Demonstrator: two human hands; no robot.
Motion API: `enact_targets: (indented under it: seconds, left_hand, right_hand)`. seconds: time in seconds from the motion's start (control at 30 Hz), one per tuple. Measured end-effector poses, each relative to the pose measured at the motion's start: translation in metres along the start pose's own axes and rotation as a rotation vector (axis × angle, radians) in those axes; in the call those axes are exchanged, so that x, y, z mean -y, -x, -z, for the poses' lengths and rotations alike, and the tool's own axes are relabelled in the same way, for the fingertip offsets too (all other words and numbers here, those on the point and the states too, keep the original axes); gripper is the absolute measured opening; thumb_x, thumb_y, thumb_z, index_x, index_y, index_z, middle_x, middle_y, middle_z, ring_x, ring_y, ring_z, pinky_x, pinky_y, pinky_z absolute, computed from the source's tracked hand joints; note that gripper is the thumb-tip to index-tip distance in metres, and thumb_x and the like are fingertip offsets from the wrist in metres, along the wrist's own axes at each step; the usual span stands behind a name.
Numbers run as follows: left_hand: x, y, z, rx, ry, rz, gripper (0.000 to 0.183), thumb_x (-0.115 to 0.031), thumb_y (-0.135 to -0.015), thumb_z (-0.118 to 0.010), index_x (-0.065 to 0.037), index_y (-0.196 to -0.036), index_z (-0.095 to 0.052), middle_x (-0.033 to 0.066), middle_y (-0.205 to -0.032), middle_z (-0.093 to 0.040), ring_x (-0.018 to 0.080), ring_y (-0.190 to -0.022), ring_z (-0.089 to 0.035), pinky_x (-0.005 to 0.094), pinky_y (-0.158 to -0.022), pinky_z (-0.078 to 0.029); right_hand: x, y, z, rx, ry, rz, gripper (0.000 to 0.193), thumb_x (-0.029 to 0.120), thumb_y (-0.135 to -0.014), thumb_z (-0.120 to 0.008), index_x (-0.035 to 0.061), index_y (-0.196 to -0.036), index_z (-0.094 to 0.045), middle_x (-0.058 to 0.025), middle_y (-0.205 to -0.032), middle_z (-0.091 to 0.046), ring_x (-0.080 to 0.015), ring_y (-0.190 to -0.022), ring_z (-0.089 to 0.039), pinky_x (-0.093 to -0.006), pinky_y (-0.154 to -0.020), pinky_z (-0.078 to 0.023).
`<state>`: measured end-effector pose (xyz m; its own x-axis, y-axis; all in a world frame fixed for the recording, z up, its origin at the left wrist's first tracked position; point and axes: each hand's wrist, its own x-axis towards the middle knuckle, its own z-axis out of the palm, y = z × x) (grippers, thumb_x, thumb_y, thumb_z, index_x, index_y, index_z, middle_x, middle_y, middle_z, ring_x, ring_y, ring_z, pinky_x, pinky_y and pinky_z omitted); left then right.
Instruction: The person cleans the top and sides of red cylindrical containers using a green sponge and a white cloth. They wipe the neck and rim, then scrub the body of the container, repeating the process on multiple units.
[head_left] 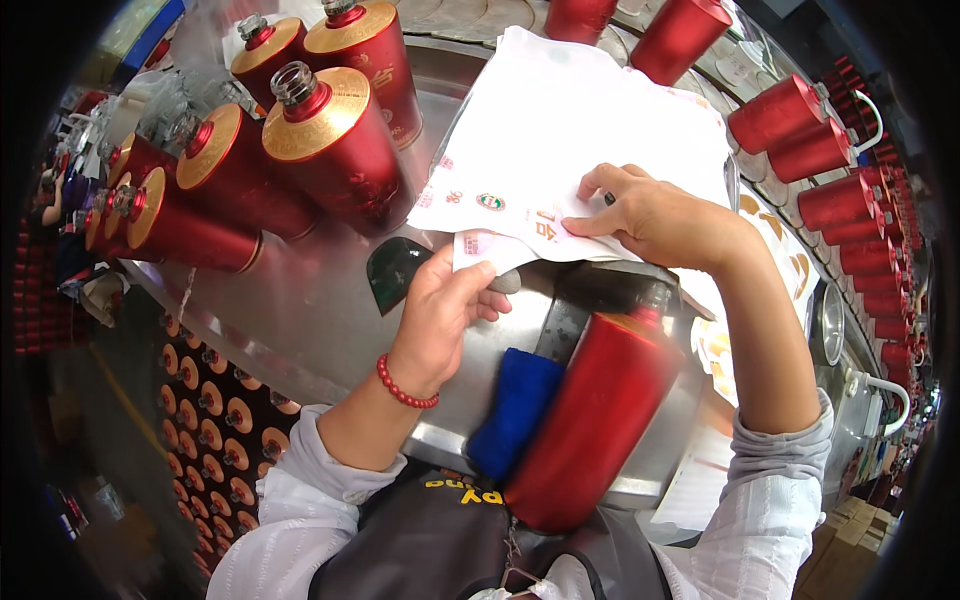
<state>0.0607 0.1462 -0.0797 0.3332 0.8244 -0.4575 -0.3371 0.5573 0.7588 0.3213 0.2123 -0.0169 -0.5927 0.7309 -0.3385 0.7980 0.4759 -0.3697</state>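
A stack of white printed sheets lies in front of me, with small red, gold and green marks along its near edge. My left hand, with a red bead bracelet at the wrist, pinches the near corner of a sheet between thumb and fingers. On the same edge, the bent fingers and thumb of my right hand grip the printed paper; a small dark bit shows between them. Just below my hands a red bottle with a gold shoulder leans toward my lap, its neck pointing away. Beside it is a blue cloth.
Several red bottles with gold shoulders stand at the left on the metal table. More red bottles line the curved conveyor at the right. Crated bottles fill the lower left. A dark green piece lies near my left hand.
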Motion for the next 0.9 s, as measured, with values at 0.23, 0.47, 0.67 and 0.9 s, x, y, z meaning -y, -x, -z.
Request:
enact_targets:
  seconds: [0.23,0.47,0.67,0.9]
  left_hand:
    - [0.002,0.006,-0.002,0.006,0.008,-0.027,0.025,-0.018,-0.098,-0.056,-0.007,-0.12,-0.062,-0.0002,-0.095,-0.069,0.0093,-0.077,-0.063,0.0233,-0.07,-0.05]
    - [0.003,0.009,-0.002,0.031,-0.003,-0.042,0.025,-0.019,-0.098,-0.058,-0.007,-0.12,-0.063,-0.0002,-0.095,-0.068,0.0096,-0.077,-0.063,0.0236,-0.07,-0.05]
    - [0.004,0.008,-0.001,0.012,0.0,-0.046,0.026,-0.02,-0.097,-0.059,-0.007,-0.12,-0.063,0.0006,-0.095,-0.069,0.01,-0.076,-0.063,0.0239,-0.069,-0.05]
    - [0.007,0.008,0.0,0.027,0.007,-0.062,0.025,-0.016,-0.098,-0.057,-0.006,-0.12,-0.061,0.0027,-0.095,-0.069,0.0118,-0.074,-0.064,0.0241,-0.068,-0.05]
  right_hand:
    - [0.018,0.0,-0.001,-0.051,0.333,-0.178,0.057,-0.007,-0.089,-0.055,0.031,-0.129,-0.069,-0.0094,-0.135,-0.055,-0.0265,-0.128,-0.052,-0.0396,-0.094,-0.048]
    - [0.01,0.011,-0.007,-0.145,0.267,-0.214,0.062,-0.01,-0.089,-0.052,0.03,-0.135,-0.064,-0.0098,-0.135,-0.055,-0.0281,-0.126,-0.053,-0.0401,-0.094,-0.049]
    - [-0.007,0.013,-0.012,-0.146,0.417,-0.368,0.063,-0.01,-0.086,-0.052,0.0278,-0.136,-0.064,-0.0109,-0.136,-0.055,-0.0284,-0.126,-0.052,-0.0427,-0.091,-0.049]
    - [-0.076,0.057,-0.008,-0.137,0.542,-0.605,0.051,0.0,-0.09,-0.054,0.024,-0.133,-0.064,-0.0105,-0.139,-0.05,-0.0299,-0.129,-0.048,-0.0474,-0.093,-0.049]
